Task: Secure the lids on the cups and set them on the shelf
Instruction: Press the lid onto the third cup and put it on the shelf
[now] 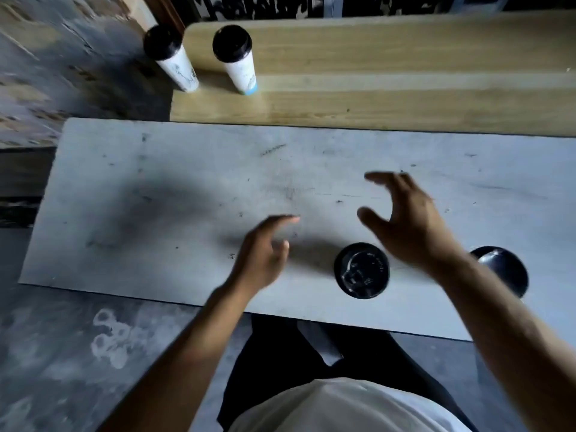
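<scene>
1. Head view: both bare hands hang above the pale, scuffed tabletop (156,188), each blurred and holding nothing.
2. Left hand (265,254) is over the middle of the tabletop towards its near edge, its grip loosely apart with fingers curled.
3. Right hand (408,226) is to the right of it, grip spread wide, thumb and fingers well apart.
4. Black-lidded cup (361,271) stands by the near edge, just below and between the two hands, touched by neither.
5. Second lidded cup (505,271) stands near the near right edge, partly hidden behind the right forearm.
6. Wooden shelf (374,98) runs along the tabletop's far edge; two white cups with black lids stand at its left end, the left shelf cup (174,62) at the corner and the right shelf cup (238,62) just beside it.
</scene>
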Demonstrator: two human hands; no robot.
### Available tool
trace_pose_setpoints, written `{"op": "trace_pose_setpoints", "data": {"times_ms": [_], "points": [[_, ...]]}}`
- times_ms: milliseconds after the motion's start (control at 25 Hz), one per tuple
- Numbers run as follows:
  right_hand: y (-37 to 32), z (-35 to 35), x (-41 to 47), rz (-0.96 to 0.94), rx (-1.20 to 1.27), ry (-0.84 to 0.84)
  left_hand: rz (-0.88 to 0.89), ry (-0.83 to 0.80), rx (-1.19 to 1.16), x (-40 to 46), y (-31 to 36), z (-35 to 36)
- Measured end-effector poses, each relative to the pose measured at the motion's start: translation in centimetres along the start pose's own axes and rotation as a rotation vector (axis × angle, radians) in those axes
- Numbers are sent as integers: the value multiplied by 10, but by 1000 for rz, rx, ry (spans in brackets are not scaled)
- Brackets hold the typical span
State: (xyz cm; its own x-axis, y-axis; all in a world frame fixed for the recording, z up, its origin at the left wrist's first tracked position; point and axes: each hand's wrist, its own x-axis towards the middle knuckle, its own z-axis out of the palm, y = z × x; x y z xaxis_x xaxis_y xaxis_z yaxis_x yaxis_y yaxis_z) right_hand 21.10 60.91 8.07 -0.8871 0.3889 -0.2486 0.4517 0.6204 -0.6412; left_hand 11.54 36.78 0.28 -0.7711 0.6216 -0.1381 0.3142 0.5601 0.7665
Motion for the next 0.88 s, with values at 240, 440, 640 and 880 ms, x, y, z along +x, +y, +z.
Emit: {"op": "trace_pose_setpoints", "data": {"times_ms": [240,440,640,880], "points": [[26,26,-82,-85,-9,-166,-269,-166,24,-60,21,92],[29,39,-93,-160,-158,-190,-301,-142,-83,-33,45,110],[30,10,-85,-69,41,-207,-268,-211,-268,-56,49,74],[19,-13,-79,144,440,-213,-238,-225,-299,-71,86,23]]}}
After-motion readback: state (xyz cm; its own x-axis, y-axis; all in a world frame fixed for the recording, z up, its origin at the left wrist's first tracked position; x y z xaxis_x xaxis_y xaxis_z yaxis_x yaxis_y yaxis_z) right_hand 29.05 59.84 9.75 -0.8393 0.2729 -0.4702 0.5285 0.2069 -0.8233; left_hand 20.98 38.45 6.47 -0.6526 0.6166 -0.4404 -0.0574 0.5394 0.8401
